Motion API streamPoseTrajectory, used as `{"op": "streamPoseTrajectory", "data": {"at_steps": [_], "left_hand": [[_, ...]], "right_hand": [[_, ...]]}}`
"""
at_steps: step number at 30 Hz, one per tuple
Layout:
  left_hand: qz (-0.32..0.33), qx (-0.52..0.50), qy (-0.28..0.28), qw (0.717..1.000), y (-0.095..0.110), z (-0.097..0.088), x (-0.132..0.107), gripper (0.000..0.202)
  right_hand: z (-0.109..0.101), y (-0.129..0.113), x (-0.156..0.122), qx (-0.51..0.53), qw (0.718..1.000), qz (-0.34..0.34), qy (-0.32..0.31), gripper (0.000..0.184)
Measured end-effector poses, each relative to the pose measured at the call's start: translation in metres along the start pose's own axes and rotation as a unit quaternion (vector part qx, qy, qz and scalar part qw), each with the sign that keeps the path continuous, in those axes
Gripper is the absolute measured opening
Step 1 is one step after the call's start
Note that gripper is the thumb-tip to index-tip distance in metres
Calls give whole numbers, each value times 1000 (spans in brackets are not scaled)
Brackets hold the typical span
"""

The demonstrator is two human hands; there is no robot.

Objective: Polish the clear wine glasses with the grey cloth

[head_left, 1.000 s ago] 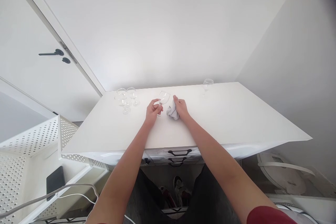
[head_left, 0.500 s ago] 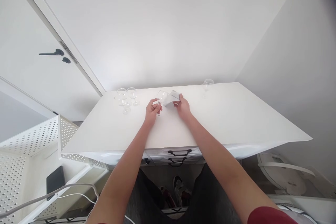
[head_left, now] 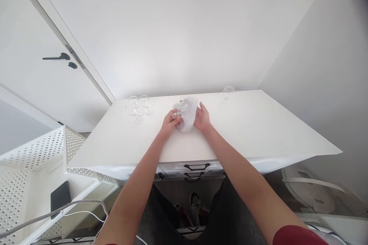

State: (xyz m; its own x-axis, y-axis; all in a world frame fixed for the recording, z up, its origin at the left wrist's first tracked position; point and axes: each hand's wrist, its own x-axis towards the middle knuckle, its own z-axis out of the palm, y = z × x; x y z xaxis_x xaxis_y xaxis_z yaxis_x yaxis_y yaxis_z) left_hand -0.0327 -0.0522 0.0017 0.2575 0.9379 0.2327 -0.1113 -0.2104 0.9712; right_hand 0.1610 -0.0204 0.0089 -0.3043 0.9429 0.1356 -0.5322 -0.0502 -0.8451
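Note:
My left hand [head_left: 169,123] pinches a small clear stemmed glass [head_left: 183,108] by its stem, in the middle of the white cabinet top. The glass is tilted, its bowl toward the right. A thin whitish cloth [head_left: 190,116] lies spread out under and around the bowl. On the right, my right hand [head_left: 202,118] holds the cloth from behind, thumb up, its fingers partly hidden by the fabric. Both hands are just above the surface.
Several clear stemmed glasses [head_left: 138,107] stand together at the left rear of the cabinet top [head_left: 244,134]. Another stemmed glass [head_left: 228,93] stands at the right rear. Behind is a white wall; drawers with dark handles [head_left: 197,167] face me.
The cloth has opened out from a folded piece and now surrounds the glass bowl. My right hand has turned, thumb up, behind it; my left hand moved slightly right with the glass.

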Motion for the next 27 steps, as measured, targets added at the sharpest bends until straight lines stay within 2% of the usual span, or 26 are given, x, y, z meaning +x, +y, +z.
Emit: {"op": "streamPoseTrajectory", "data": {"at_steps": [3, 10, 13, 19, 21, 23, 27], "left_hand": [[-21, -6, -48, 999, 4, 2, -2, 53], [-41, -22, -51, 998, 4, 1, -3, 48], [-27, -2, -27, 999, 2, 4, -2, 50], [4, 55, 62, 997, 2, 6, -3, 46], [12, 70, 77, 994, 1, 5, -3, 43], [24, 79, 81, 993, 0, 5, -3, 42], [34, 80, 90, 992, -1, 4, -2, 44]], "right_hand": [[-1, -1, -3, 2, 1000, 18, -24, 54], [4, -2, -10, -7, 996, -5, -93, 55], [10, -1, -10, -13, 997, -19, -78, 58], [6, 0, -4, -4, 1000, -23, 10, 56], [3, 1, -2, -11, 999, -24, 27, 46], [2, 3, 0, -26, 999, -24, 29, 35], [4, 8, 2, -36, 999, -17, 6, 38]]}}
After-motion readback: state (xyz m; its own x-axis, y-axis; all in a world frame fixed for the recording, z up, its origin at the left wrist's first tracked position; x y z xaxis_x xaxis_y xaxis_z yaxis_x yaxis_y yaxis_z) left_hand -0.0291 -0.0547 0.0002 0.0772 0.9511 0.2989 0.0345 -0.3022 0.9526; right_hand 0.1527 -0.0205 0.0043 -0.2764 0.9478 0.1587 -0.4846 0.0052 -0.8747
